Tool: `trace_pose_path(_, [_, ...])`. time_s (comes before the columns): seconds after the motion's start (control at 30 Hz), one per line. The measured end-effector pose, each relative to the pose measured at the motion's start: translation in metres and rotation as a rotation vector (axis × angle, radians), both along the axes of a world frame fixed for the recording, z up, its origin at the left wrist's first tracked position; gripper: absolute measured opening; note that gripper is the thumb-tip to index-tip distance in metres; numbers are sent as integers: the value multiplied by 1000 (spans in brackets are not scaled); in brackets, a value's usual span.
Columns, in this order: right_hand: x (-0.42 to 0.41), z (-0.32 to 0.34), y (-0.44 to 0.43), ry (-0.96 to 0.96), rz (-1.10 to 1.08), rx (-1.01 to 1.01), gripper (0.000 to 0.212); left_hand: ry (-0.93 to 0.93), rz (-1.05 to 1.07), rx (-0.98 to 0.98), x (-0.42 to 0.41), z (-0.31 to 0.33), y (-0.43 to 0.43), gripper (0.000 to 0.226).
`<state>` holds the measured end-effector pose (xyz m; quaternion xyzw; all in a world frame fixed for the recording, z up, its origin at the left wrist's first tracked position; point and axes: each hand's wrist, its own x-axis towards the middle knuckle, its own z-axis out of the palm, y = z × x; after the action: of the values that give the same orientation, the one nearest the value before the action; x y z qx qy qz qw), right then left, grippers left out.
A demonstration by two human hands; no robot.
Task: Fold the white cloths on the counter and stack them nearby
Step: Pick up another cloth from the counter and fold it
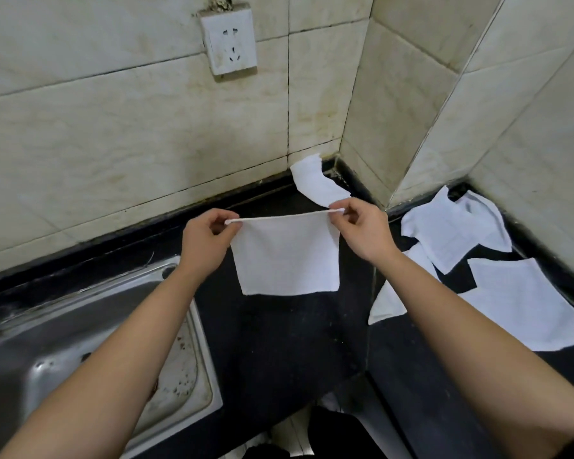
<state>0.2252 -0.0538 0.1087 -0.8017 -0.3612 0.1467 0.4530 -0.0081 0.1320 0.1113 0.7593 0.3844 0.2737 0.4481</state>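
Forearms (113, 342) are stretched over the bench (279, 342), where a white cloth (285, 256) is held hanging, its top corners pinched in the left grip (209, 236) and right grip (358, 226). Halving is judged next; corners must be matched.
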Motion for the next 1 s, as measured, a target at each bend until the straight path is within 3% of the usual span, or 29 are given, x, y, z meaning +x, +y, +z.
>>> trace_pose_path(0.27, [-17,-14,-23,-140,48,37,14,3,-3,321,-17,-22,-18,12])
trace_pose_path(0.33, [-26,-39,-42,-185,116,-48,15,89,-56,391,-33,-50,-34,17])
trace_pose_path(0.43, [-42,-83,-71,-214,286,-373,20,323,-175,419,-61,-98,-67,21])
trace_pose_path(0.53, [-59,-121,-98,-228,446,-653,24,560,-317,343,-88,-136,-101,12])
trace_pose_path(0.63, [-73,-141,-117,-207,491,-704,24,702,-484,280,-105,-158,-119,14])
trace_pose_path(0.73, [-73,-146,-117,-147,468,-708,23,728,-513,242,-105,-164,-118,22])
trace_pose_path(0.83, [-61,-143,-104,-78,401,-654,20,700,-400,130,-92,-157,-103,24])
trace_pose_path(1.0, [-38,-140,-57,203,65,-456,23,446,17,-287,-51,-142,-64,26])
